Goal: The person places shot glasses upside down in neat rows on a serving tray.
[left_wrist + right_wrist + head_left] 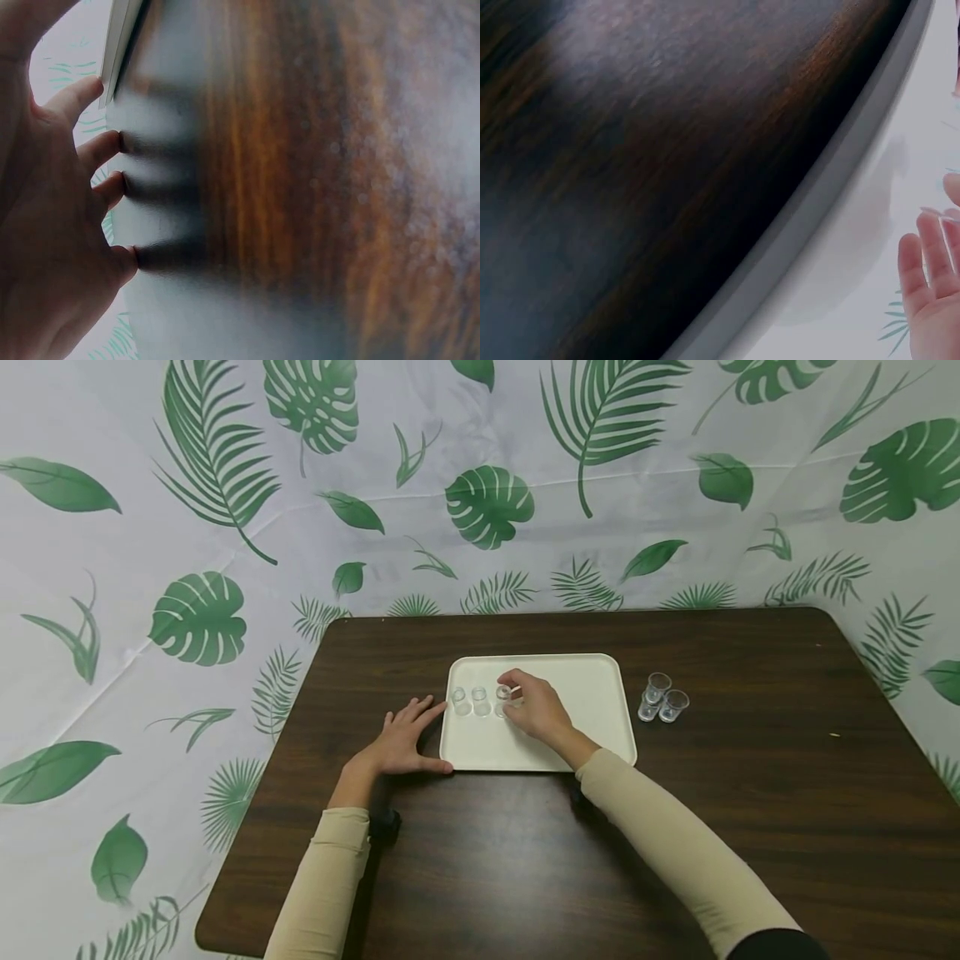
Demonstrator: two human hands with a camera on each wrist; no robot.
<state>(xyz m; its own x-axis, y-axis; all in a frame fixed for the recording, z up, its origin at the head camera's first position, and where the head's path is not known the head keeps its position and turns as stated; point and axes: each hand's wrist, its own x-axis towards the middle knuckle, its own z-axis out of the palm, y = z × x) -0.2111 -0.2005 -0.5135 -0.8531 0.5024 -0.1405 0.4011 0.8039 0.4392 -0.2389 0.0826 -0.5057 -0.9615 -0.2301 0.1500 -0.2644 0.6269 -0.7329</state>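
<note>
Head view: Three clear cups [480, 702] stand in a row across the left part of the white tray [588, 727]. The right hand [538, 706] pinches the row's rightmost cup [500, 703] between thumb and fingers. The left hand [401, 739] lies with fingers spread at the tray's left edge, thumb by the near corner. A cluster of three more cups [660, 700] sits on the dark table [517, 852], just right of the tray. Judged from this layout, about half the placing is done: two cups released, one in hand, three outside the tray. Whether the pinched cup is fully set down cannot be told.

Left wrist view: The spread is confirmed. One fingertip meets the tray's rim, the others rest on the table; the head view does not resolve these contacts. No cup appears.

Right wrist view: The tray's raised rim shows close up, with the right hand's fingers at the frame edge, lying near together. The pinched cup cannot be made out clearly; the cluster is out of sight.
</note>
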